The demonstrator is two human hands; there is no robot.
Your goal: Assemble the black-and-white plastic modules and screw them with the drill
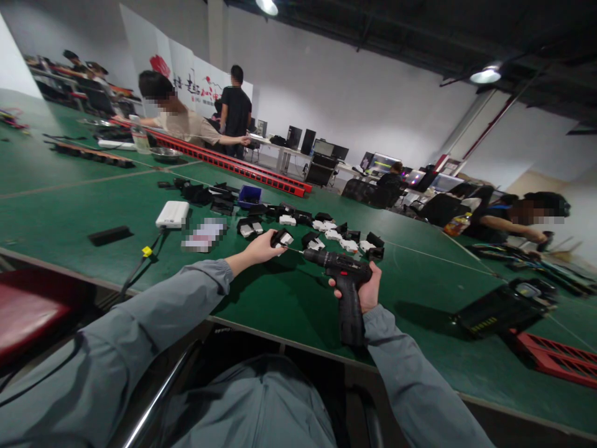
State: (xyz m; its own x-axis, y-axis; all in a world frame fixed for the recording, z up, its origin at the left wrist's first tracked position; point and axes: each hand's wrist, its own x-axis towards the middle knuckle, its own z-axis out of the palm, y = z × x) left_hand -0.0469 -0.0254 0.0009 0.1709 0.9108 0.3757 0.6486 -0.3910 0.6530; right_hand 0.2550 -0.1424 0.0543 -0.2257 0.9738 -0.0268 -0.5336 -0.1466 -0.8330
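My right hand [372, 287] is closed around the grip of a black cordless drill [349, 292], whose long thin bit points left. Between the fingers of my left hand [258, 250] is a small black-and-white plastic part [282, 239]. The bit's tip meets this part or lies very close to it; contact is too small to make out. Just beyond my hands, several similar black-and-white parts [334, 235] lie in a loose row on the green table [289, 298]. A blue bin [250, 196] with dark pieces inside stands behind them.
Left of my hands are a white box with a cable [172, 214], a blurred card [204, 235] and a black strip [111, 236]. A long red rail [224, 160] crosses the far side. At right lie a black case [504, 308] and red frame [555, 358]. Co-workers sit across the table.
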